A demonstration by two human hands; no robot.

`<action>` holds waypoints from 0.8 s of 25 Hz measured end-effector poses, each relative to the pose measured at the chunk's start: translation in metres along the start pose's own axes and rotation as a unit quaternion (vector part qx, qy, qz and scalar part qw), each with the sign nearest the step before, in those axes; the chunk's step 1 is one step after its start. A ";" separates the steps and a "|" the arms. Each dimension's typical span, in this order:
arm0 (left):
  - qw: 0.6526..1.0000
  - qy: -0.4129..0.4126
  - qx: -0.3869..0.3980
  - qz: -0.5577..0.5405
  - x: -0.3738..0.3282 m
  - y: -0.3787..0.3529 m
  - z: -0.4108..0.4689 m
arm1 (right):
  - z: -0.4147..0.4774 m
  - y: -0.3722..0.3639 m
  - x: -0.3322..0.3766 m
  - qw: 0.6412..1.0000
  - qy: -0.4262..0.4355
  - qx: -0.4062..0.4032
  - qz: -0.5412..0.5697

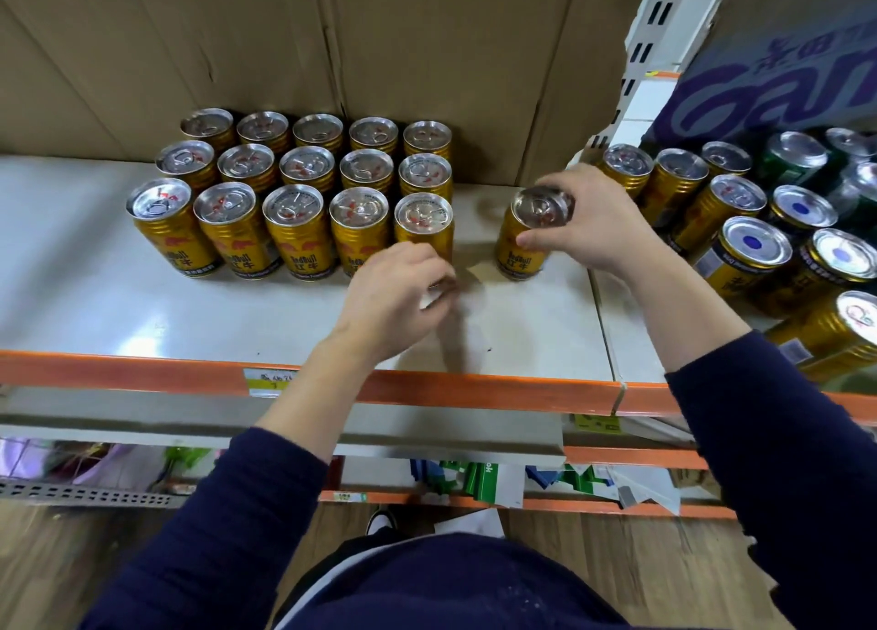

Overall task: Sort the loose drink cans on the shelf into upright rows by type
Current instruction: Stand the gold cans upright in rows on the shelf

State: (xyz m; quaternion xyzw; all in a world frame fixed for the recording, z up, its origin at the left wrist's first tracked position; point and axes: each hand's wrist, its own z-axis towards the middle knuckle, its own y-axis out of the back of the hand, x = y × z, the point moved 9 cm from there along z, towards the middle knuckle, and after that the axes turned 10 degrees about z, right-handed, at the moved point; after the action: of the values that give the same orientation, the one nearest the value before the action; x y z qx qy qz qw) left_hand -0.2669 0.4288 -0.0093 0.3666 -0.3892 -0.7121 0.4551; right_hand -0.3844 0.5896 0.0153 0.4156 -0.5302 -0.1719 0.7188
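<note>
A: Pale grey shelf board (95, 307) with an orange front rail (142, 374), brown cardboard sheet (237, 36) standing behind. At the left, a tidy block of gold ribbed metal drink cans (299, 235): upright, three rows of five, touching.

B: And just right of that?

A: Left hand (398, 292), low over the bare board in front of the block's last can, fingers curled under. Something small and pale at the fingertips, too blurred to say whether pinched or merely lying beneath.

B: Further right?

A: A single gold can (519, 250) of the same kind, upright on the board, set apart from the block by a gap. Right hand (593, 221) wrapped round its top rim and upper wall.

B: Handling?

A: Probably full, so weighty. Stiff wall, ribs good for grip, lacquer likely a little slick. Best held round the upper wall just under the rim, kept upright, then set down beside the front row.

B: Past that?

A: A loose cluster of mixed cans (740, 250) on the next board: gold ones, dark ones with blue-dotted lids, green cans (792, 160) behind, and a gold can on its side (825, 340) near the front edge. Unsorted, by the look of it.
</note>
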 end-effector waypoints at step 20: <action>0.994 0.062 0.084 -0.034 0.015 -0.036 -0.017 | 0.082 -0.033 -0.002 0.996 -0.047 -0.068 0.046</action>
State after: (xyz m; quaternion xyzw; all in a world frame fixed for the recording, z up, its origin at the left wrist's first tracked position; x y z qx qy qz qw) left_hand -0.2699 0.4214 -0.0506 0.4599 -0.4057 -0.6679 0.4217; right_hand -0.4532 0.5376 -0.0040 0.3328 -0.5689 -0.1933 0.7268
